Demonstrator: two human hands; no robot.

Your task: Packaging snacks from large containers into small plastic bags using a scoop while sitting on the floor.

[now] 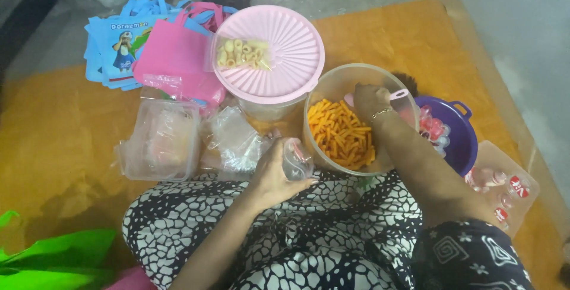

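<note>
Reaching right hand (369,101) into snack tub (320,97), left hand (274,174) gripping bag (297,159).

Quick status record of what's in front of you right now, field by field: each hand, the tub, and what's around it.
left hand: holds a small clear plastic bag near the lap
right hand: inside the clear tub, on a pink scoop
tub contents: orange snack sticks
behind tub: pink lid on a container, a packed bag of pale ring snacks lying on it
left of tub: loose clear bags, clear box
right: purple bowl
floor: orange mat
</note>
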